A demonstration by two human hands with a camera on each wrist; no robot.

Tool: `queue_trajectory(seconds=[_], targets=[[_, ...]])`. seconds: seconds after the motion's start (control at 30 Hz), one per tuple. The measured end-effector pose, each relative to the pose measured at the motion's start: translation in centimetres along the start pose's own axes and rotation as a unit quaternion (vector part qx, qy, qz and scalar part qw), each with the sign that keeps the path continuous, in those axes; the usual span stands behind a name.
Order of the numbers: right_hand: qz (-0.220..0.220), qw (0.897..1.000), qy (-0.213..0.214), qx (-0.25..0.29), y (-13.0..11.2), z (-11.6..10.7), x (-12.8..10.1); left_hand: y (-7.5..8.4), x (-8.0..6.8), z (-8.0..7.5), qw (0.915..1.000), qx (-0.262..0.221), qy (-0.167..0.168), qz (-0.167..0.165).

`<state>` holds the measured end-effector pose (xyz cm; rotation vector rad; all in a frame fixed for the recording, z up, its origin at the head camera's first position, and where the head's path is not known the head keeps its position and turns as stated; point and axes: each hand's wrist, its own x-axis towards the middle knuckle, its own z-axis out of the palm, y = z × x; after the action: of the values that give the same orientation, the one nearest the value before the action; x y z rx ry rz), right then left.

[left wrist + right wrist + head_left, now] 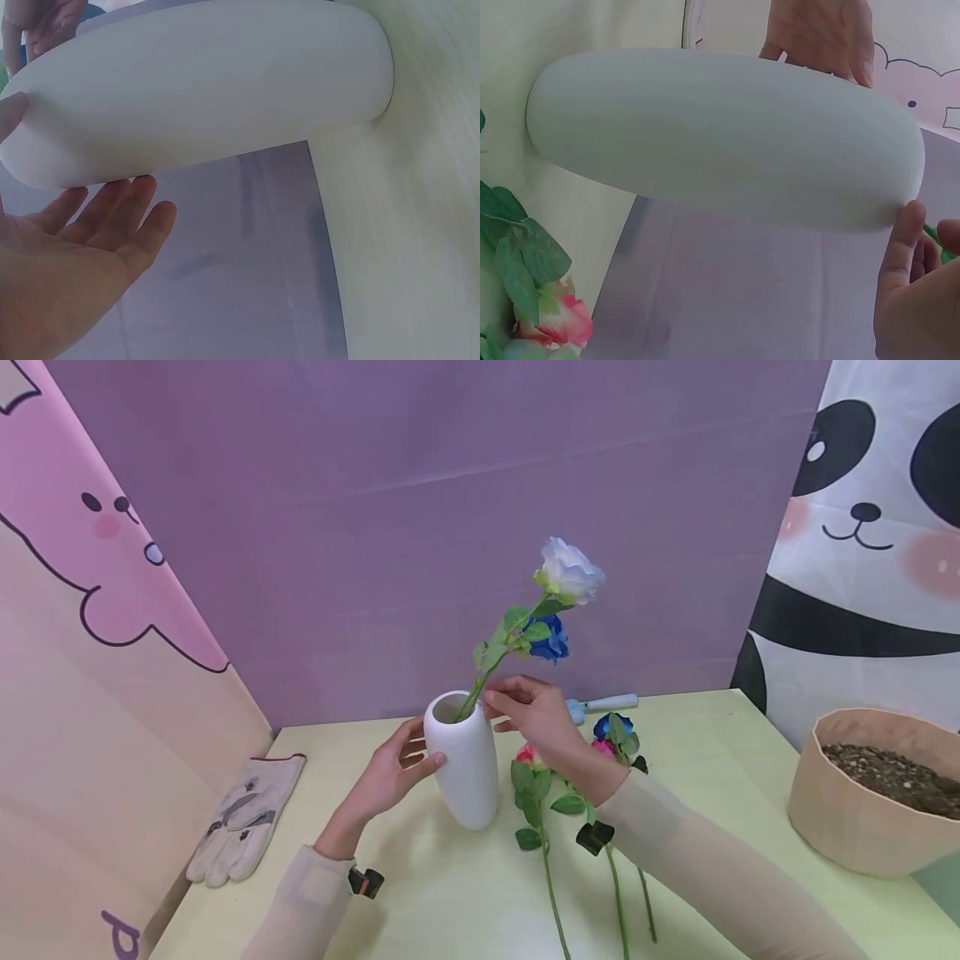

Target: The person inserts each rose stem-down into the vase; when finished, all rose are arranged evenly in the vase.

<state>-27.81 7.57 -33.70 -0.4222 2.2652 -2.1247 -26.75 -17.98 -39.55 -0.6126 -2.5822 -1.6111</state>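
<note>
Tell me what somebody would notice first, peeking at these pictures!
Probably the white vase on the table, between the left hand and right hand, with a white flower and a blue flower leaning out. Then maybe the smiling panda at the head view's far right and the pink cartoon animal at its far left.

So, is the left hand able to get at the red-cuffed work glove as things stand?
Likely yes: nothing visible stands between the left hand and the red-cuffed work glove, though the hand would probably first have to leave the white vase.
</note>
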Motion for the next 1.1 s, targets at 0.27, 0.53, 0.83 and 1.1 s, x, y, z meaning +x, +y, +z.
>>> queue_trajectory(seconds=[0.27, 0.53, 0.83, 1.1], targets=[[0.004, 1.0, 0.021, -0.016, -0.2, 0.6, 0.6, 0.6, -0.2, 0.3, 0.9998, 0.014, 0.014, -0.011], [0.018, 0.999, 0.02, -0.022, 0.0, 0.6, 0.7, 0.8, -0.2, 0.9, 0.9985, 0.034, 0.027, -0.032], [0.023, 0.999, 0.004, -0.028, 0.8, -0.6, -0.2, 0.1, -0.1, 0.6, 0.9996, 0.01, -0.022, -0.015], [0.037, 0.999, 0.006, -0.021, 1.3, -1.8, -0.7, -0.5, 0.4, -0.1, 0.9958, -0.025, -0.088, 0.003]])
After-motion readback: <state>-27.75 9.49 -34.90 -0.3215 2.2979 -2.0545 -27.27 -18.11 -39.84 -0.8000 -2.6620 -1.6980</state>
